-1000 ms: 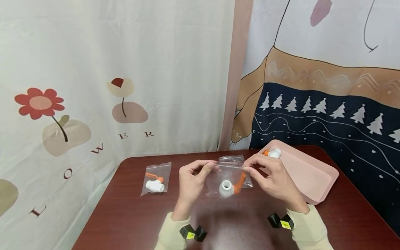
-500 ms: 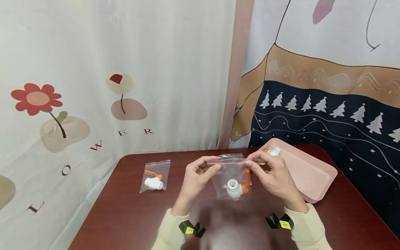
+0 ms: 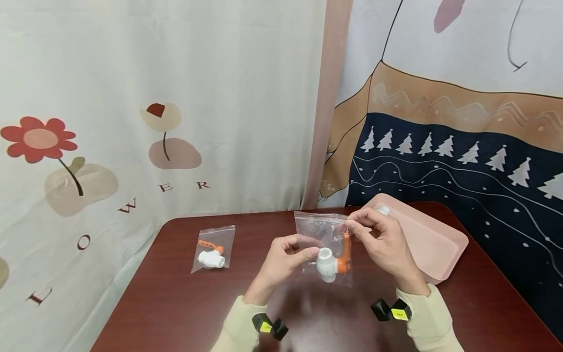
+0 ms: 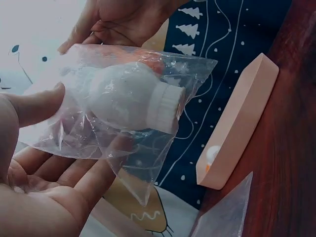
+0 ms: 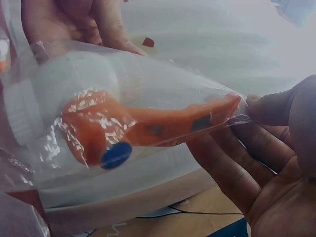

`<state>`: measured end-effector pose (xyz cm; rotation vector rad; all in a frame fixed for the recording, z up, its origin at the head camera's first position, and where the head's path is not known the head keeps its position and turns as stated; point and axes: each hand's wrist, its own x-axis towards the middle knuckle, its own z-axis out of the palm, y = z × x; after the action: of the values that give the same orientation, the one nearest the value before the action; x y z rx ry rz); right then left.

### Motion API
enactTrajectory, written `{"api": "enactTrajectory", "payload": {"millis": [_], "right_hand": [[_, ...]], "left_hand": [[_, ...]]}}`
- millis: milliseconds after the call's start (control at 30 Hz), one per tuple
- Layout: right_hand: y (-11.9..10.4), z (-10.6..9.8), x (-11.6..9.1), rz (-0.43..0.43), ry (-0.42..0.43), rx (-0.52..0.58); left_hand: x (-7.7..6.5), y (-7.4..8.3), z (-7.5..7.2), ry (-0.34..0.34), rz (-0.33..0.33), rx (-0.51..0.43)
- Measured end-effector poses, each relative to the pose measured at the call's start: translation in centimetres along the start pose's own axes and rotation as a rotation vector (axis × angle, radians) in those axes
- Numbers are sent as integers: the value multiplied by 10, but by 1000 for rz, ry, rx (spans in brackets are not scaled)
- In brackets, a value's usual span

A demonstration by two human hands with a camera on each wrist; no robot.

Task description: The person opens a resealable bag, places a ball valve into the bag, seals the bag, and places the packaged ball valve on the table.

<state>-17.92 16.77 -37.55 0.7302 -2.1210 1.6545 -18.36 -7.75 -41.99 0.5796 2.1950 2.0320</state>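
Note:
A clear zip bag [image 3: 314,227] hangs between my hands over the table. Inside it is a white plastic ball valve [image 3: 327,266] with an orange lever handle [image 3: 346,252]; the right wrist view shows a blue cap [image 5: 116,156] on it. My right hand [image 3: 381,244] pinches the bag's upper right corner, by the lever's end. Lower down on the left side, my left hand [image 3: 281,266] holds the bag beside the valve body, thumb [image 4: 42,104] in front and fingers behind the film.
Another bagged valve [image 3: 212,258] with an orange handle lies on the table's left. A pink tray [image 3: 433,239] stands back right, a white and orange piece [image 4: 213,155] at its corner. Curtains hang behind the brown table [image 3: 176,303].
My left hand has left the zip strip and moved down to the bag's side by the valve. The bag has swung flatter toward the view; my right hand keeps its pinch at the corner.

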Motion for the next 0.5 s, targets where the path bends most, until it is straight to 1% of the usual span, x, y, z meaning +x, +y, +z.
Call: {"api": "enactTrajectory", "payload": {"millis": [233,500], "right_hand": [[3,3,1,52,-56,56],[12,-1,1,120,-107,20]], "left_hand": [[-4,-1,3,112,-9,-26],[-6,-6,1,187,-60,-24]]}}
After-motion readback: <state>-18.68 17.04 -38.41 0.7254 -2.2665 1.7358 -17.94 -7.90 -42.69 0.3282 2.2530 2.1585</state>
